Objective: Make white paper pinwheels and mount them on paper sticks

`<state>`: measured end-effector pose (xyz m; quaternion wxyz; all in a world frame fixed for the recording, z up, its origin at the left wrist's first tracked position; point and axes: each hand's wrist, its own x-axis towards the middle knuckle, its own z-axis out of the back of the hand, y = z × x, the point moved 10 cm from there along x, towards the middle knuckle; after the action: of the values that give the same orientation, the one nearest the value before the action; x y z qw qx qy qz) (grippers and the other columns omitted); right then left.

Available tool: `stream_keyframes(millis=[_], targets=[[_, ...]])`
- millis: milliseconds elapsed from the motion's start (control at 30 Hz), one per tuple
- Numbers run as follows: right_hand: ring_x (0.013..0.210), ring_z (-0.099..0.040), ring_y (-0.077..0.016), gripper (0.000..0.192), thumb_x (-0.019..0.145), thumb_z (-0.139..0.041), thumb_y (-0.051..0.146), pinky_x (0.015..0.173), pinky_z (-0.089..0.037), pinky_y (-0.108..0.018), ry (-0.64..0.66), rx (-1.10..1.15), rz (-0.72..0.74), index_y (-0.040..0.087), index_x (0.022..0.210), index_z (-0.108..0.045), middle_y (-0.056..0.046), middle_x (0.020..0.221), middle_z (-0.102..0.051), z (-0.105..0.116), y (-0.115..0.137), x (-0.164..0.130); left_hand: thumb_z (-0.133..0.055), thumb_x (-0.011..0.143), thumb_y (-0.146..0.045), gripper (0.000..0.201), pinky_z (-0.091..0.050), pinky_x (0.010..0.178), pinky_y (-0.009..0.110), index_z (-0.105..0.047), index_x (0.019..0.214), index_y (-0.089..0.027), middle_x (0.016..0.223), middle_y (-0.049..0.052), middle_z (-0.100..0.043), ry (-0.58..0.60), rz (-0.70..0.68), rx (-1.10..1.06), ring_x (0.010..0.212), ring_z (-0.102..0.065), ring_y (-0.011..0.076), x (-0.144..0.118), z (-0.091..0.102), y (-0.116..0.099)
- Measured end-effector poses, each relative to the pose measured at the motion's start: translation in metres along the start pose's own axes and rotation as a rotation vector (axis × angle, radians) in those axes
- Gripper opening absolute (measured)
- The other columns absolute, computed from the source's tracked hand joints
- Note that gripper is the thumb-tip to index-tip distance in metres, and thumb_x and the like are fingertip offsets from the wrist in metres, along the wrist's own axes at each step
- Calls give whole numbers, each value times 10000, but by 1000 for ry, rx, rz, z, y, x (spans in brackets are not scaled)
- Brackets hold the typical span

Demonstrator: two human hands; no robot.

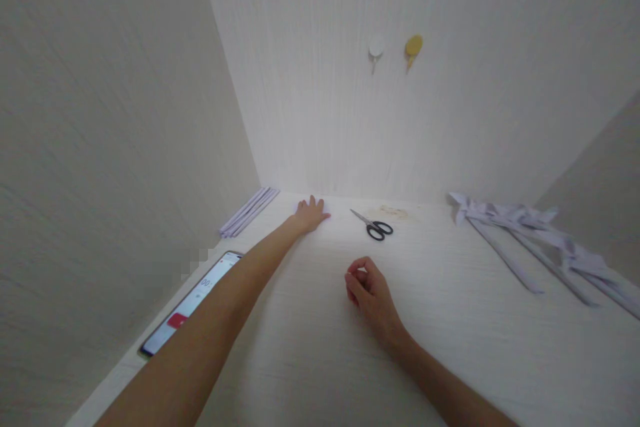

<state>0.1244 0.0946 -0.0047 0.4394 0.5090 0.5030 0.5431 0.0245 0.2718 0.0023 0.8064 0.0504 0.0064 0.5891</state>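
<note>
My left hand (311, 215) reaches far forward and lies on the white tabletop close to the back wall, its fingers spread. Slight lilac edges show beside its fingers, too small to make out. Nearer to me, my right hand (369, 295) is closed just above the table, with fingers curled and thumb against them. Whatever is in that pinch, if anything, is hidden. Between and beyond the hands lies a pair of scissors (373, 224) with black handles, blades pointing back and left. A bundle of thin lilac sticks (250, 212) rests to the left of my left hand.
A phone (215, 273) with a lit screen lies along the left wall, partly behind my left forearm. On the right are several lilac folded-paper shapes on sticks (530, 227). One white hook (376, 48) and one yellow hook (413, 47) are on the back wall.
</note>
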Motion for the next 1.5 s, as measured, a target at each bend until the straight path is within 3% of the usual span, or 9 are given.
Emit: stream_keyframes(millis=[233,667,1167,1500], targets=[[387,-306,-52,96,735,-445,240,379,-227,-178,3,13,10,197,725,-359,106,430,-364,0,-2,0,-238,816,-453,533,-244,886,435,-285,1200,-86,1312,272,-213,6,0,-1,1121,-365,359,2,-3,1],[388,-309,-53,84,742,-439,231,380,-229,-179,-2,-3,18,196,726,-364,103,436,-366,1,0,0,-273,818,-431,499,-262,877,403,-317,1168,-79,1284,276,-264,-10,-1,-2,1091,-409,337,0,4,-2],[386,-307,-56,93,733,-441,243,380,-224,-182,0,-5,16,199,719,-360,102,429,-369,0,2,-1,-424,768,-398,484,-364,785,328,-317,1145,-114,1142,183,-433,-74,37,-64,991,-487,260,-1,19,-1],[395,-314,-56,81,734,-440,228,385,-228,-181,-6,-16,15,193,723,-368,96,442,-379,0,2,-2,-580,669,-332,490,-336,838,389,-386,1080,-149,1052,138,-537,-98,48,-145,1018,-470,272,1,42,-7]])
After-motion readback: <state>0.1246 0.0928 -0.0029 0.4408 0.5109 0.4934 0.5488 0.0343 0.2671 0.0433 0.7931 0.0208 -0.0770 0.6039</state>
